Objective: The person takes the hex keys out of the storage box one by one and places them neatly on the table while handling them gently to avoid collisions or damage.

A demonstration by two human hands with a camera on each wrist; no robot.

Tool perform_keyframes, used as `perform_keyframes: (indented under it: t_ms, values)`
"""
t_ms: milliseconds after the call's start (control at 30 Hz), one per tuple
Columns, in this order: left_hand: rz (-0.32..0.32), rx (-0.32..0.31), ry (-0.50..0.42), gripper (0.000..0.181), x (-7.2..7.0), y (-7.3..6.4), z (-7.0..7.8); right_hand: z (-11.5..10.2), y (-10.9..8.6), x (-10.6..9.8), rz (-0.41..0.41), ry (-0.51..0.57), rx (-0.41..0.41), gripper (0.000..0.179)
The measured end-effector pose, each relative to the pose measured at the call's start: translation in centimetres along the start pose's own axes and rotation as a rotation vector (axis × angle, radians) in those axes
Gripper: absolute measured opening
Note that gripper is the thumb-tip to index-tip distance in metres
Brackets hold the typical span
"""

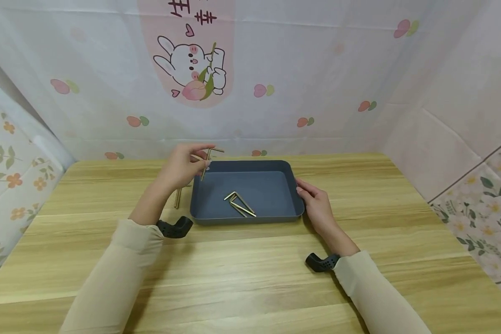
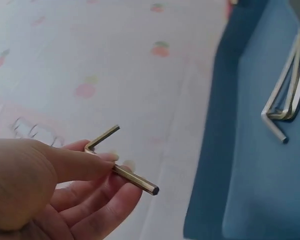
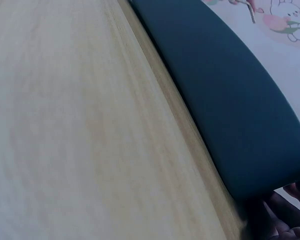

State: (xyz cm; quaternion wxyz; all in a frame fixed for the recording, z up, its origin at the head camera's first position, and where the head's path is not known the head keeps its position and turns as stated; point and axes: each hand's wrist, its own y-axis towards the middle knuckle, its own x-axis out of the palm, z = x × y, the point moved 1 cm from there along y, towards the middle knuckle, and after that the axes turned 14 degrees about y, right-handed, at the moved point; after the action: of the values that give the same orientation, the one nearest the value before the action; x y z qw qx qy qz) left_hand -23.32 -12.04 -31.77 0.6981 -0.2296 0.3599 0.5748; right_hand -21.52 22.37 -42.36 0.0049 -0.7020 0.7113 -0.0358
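Note:
My left hand (image 1: 185,164) is raised over the left rear corner of a dark blue-grey tray (image 1: 259,220). Between thumb and fingers it pinches a brass-coloured hex key (image 2: 135,179), whose bent short arm points up and away in the left wrist view. Inside the tray lie several more hex keys (image 1: 244,202), crossing one another near its front. At the tray's right wall, my right hand (image 1: 317,208) holds the edge with fingers and thumb. The right wrist view catches only its dark, curled fingers (image 3: 285,212) beside the tray corner.
A few more hex keys (image 1: 177,198) lie on the wooden table (image 1: 250,278) just left of the tray, partly behind my left wrist. A printed curtain (image 1: 275,55) hangs along the table's back edge. Each wrist wears a black mount (image 1: 175,228).

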Motion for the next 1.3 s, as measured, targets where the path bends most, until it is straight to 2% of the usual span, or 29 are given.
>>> perform_keyframes:
  t_ms: [267, 567, 767, 1000, 1300]
  values:
    - [0.065, -0.085, -0.027, 0.050, -1.2, -1.7, -1.9, 0.1, 0.0, 0.2, 0.001, 0.009, 0.007, 0.043]
    - [0.130, -0.144, 0.013, 0.046, -1.2, -2.1, -2.6, -0.2, 0.0, 0.1, 0.007, -0.011, -0.002, 0.044]
    - [0.103, -0.168, -0.011, 0.046, -1.2, -2.2, -3.5, -0.2, 0.0, -0.1, 0.003, -0.022, 0.003, 0.044]
    - [0.069, -0.194, 0.041, 0.045, -0.8, -2.2, -5.1, -0.1, 0.0, 0.0, -0.002, -0.011, 0.016, 0.044]
    - [0.042, -0.236, 0.058, 0.043, -0.2, -2.1, -6.8, -0.1, 0.0, -0.1, -0.005, -0.012, 0.009, 0.043]
